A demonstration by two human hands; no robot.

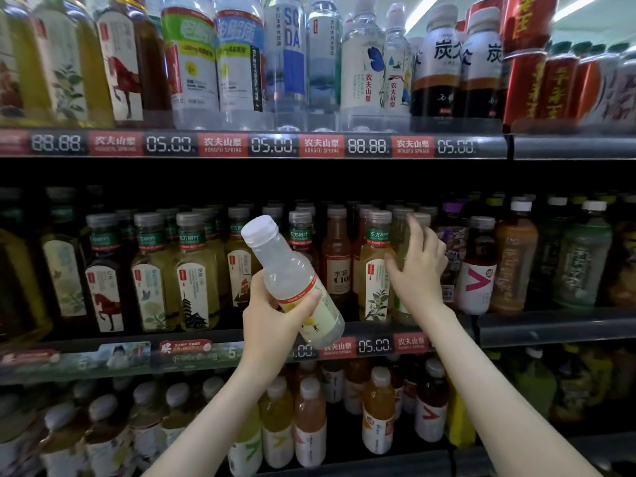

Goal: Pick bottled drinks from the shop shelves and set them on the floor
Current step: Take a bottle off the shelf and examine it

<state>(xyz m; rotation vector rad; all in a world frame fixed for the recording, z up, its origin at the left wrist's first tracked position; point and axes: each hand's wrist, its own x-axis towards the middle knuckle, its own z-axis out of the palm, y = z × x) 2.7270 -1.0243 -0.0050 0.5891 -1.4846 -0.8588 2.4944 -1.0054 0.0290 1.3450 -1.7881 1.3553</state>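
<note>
Left grip [275, 315], right grip [418, 266]: both curled

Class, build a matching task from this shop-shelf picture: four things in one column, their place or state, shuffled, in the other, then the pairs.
Column one
1 left hand
2 right hand
3 red cans
4 orange bottle

Column two
a top shelf, far right
b bottom shelf
c grips tilted white-capped bottle
d holds pale bottle standing on middle shelf

Pairs: 1-c, 2-d, 3-a, 4-b
</note>
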